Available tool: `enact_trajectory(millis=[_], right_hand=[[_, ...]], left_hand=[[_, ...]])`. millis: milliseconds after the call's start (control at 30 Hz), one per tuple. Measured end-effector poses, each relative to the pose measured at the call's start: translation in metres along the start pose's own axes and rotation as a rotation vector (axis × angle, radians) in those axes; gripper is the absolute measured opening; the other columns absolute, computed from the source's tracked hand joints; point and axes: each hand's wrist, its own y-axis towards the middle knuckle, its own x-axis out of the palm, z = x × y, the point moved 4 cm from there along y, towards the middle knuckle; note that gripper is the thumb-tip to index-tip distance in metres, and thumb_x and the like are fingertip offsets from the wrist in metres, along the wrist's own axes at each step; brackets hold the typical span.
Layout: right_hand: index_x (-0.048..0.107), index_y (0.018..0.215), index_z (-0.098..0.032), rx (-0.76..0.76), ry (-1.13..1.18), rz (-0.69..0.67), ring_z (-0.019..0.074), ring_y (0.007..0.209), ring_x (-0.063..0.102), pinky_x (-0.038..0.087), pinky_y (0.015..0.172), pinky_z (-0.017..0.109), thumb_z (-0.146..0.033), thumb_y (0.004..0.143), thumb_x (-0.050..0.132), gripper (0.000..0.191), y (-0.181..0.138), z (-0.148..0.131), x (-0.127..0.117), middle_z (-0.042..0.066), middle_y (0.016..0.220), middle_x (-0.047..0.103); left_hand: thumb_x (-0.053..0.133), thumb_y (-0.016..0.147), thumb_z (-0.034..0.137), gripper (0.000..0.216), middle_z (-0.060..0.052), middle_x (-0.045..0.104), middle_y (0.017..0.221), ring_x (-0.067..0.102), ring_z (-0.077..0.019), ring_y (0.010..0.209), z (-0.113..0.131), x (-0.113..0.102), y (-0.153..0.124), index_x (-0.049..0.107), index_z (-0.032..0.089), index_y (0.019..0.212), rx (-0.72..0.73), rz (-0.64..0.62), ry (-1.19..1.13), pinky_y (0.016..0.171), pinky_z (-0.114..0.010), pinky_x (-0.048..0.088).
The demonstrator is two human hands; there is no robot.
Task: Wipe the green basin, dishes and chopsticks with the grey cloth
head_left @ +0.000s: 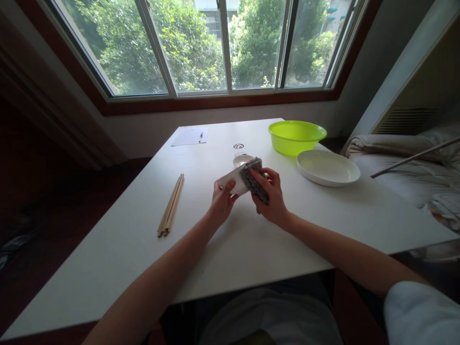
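Above the middle of the white table, my left hand (223, 201) is closed around the left end of a smooth white piece (235, 183), its thumb on the near face. What kind of dish it is cannot be made out, since fingers and cloth cover much of it. My right hand (271, 196) grips a fuzzy grey cloth (254, 179) and presses it on the right end of that piece. Just behind my hands, a small white dish (241, 160) sits on the table, partly hidden.
Wooden chopsticks (171, 206) lie bundled at the left of the table (230, 258). Paper (187, 136) with a pen (201, 137) is at the far left. A lime-green basin (296, 139) and a large white plate (328, 168) stand at the right. Windows line the back.
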Motion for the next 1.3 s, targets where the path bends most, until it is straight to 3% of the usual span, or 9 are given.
enact_trajectory(millis=[200, 433, 533, 633, 833, 1100, 1300], right_hand=[[0.049, 0.132, -0.029, -0.017, 0.058, 0.046, 0.024, 0.11, 0.048, 0.047, 0.09, 0.041, -0.008, 0.07, 0.052, 0.066, 0.002, 0.001, -0.004, 0.009, 0.124, 0.042], [0.046, 0.134, -0.022, 0.267, 0.179, 0.056, 0.0247, 0.111, 0.052, 0.042, 0.099, 0.048, -0.015, 0.069, 0.048, 0.065, 0.004, 0.033, 0.002, 0.009, 0.118, 0.056], [0.046, 0.133, -0.021, 0.403, 0.245, 0.056, 0.0255, 0.112, 0.052, 0.04, 0.1, 0.051, -0.019, 0.068, 0.049, 0.065, 0.0, 0.043, 0.007, 0.01, 0.124, 0.057], [0.046, 0.132, -0.022, 0.448, 0.299, 0.077, 0.0247, 0.114, 0.051, 0.039, 0.101, 0.051, -0.019, 0.068, 0.049, 0.064, -0.003, 0.044, 0.009, 0.009, 0.127, 0.055], [0.045, 0.133, -0.025, 0.371, 0.25, 0.094, 0.0248, 0.112, 0.051, 0.04, 0.1, 0.049, -0.018, 0.068, 0.051, 0.065, -0.001, 0.038, 0.004, 0.007, 0.126, 0.054], [0.04, 0.139, -0.028, 0.143, 0.164, -0.009, 0.0249, 0.115, 0.047, 0.038, 0.103, 0.047, -0.012, 0.074, 0.05, 0.068, 0.002, 0.031, 0.006, 0.009, 0.121, 0.05], [0.033, 0.142, -0.03, -0.015, 0.118, -0.137, 0.0233, 0.112, 0.05, 0.044, 0.098, 0.042, -0.01, 0.079, 0.05, 0.069, -0.002, 0.016, 0.011, 0.011, 0.128, 0.039]], left_hand=[[0.074, 0.065, 0.037, 0.057, -0.007, 0.061, 0.116, 0.058, -0.022, 0.104, 0.0, 0.0, 0.001, 0.049, 0.024, 0.115, -0.003, -0.094, -0.031, 0.083, -0.033, 0.049], [0.066, 0.068, 0.046, 0.057, -0.009, 0.064, 0.11, 0.06, -0.025, 0.1, 0.005, 0.006, -0.005, 0.055, 0.02, 0.118, -0.069, -0.144, -0.076, 0.074, -0.032, 0.052], [0.064, 0.07, 0.05, 0.061, -0.01, 0.064, 0.113, 0.059, -0.0273, 0.103, 0.005, 0.01, -0.008, 0.054, 0.02, 0.122, -0.113, -0.165, -0.092, 0.077, -0.036, 0.053], [0.062, 0.072, 0.055, 0.062, -0.01, 0.063, 0.116, 0.056, -0.0287, 0.111, 0.005, 0.01, -0.008, 0.055, 0.02, 0.123, -0.126, -0.167, -0.099, 0.087, -0.04, 0.05], [0.06, 0.078, 0.05, 0.049, -0.009, 0.068, 0.109, 0.054, -0.027, 0.118, 0.014, 0.005, -0.001, 0.062, 0.017, 0.113, 0.011, -0.061, -0.111, 0.097, -0.038, 0.045], [0.055, 0.084, 0.044, 0.041, -0.009, 0.069, 0.104, 0.058, -0.0242, 0.111, 0.011, 0.0, 0.001, 0.061, 0.017, 0.114, -0.124, 0.094, -0.319, 0.095, -0.037, 0.048], [0.047, 0.086, 0.048, 0.045, -0.011, 0.068, 0.111, 0.055, -0.0284, 0.116, 0.011, -0.001, 0.003, 0.06, 0.017, 0.118, -0.139, 0.07, -0.382, 0.095, -0.045, 0.047]])
